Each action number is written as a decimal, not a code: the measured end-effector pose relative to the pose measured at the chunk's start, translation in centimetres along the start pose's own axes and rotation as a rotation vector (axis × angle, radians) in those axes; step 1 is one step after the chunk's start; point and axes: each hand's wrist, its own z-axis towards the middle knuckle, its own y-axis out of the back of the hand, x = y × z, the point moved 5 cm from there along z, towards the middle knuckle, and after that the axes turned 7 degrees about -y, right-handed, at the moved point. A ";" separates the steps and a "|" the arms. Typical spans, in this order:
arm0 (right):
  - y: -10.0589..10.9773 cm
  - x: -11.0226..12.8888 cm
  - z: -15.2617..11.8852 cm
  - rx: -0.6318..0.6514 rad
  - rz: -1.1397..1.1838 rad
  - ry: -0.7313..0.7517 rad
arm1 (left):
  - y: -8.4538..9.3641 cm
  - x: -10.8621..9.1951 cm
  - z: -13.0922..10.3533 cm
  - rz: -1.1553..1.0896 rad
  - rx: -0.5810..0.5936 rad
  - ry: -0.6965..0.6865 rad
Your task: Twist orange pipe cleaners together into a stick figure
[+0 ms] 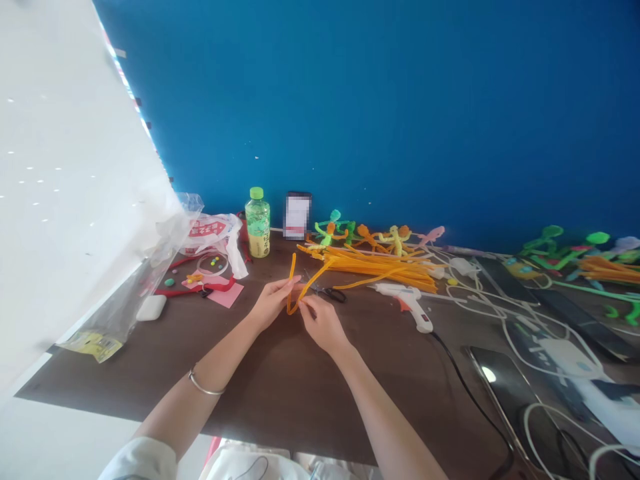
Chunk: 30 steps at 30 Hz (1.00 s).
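Note:
An orange pipe cleaner [311, 281], bent into a narrow V with its fold at the bottom, is held up over the dark table. My left hand [271, 303] pinches its left side between thumb and fingers. Close by on the right, my right hand [323, 321] has its fingers closed on the same pipe cleaner near the fold. Just behind my right hand lie black-handled scissors [334, 293]. Farther back is a pile of orange pipe cleaners [380, 265].
A green-capped bottle [258, 227] and a propped phone [297, 217] stand by the blue wall. Small pipe-cleaner figures [397, 240] line the back. Right are a glue gun [410, 303], cables and another phone [515, 393]; left, plastic bags [215, 233] and a white case [151, 308].

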 end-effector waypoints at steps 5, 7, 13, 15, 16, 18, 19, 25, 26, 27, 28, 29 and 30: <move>-0.3 0.5 -0.2 0.055 -0.071 0.014 | -0.4 0.0 -0.2 -0.022 0.048 0.028; -0.4 0.6 -0.2 0.060 -0.114 0.002 | -0.5 -0.2 -0.2 -0.013 0.051 0.022; -0.6 0.5 -0.1 0.049 -0.135 -0.011 | -0.9 -0.2 -0.3 -0.020 0.070 0.030; -0.5 0.6 -0.1 0.052 -0.141 -0.008 | -0.9 -0.3 -0.4 -0.026 0.069 0.020; -0.5 0.6 -0.1 0.056 -0.146 -0.007 | -0.9 -0.4 -0.4 -0.026 0.068 0.011; -0.5 0.7 -0.2 0.065 -0.160 -0.012 | -0.9 -0.5 -0.4 -0.015 0.074 -0.005; -0.5 0.7 -0.2 0.067 -0.167 -0.015 | -0.9 -0.5 -0.4 -0.006 0.080 -0.014; -0.5 0.9 -0.2 0.057 -0.199 -0.010 | -1.0 -0.6 -0.4 -0.044 0.044 -0.005; -0.5 0.9 -0.2 0.062 -0.204 -0.012 | -0.9 -0.6 -0.3 -0.070 0.030 -0.002; -0.5 0.8 -0.2 0.066 -0.203 -0.012 | -0.9 -0.6 -0.3 -0.097 0.019 -0.005; -0.5 0.7 -0.2 0.067 -0.197 -0.008 | -0.9 -0.6 -0.2 -0.123 0.011 -0.012; -0.6 0.6 -0.2 0.068 -0.184 0.000 | -0.9 -0.7 -0.1 -0.149 0.003 -0.024; -0.6 0.5 -0.2 0.068 -0.167 0.010 | -0.8 -0.7 0.0 -0.175 -0.007 -0.038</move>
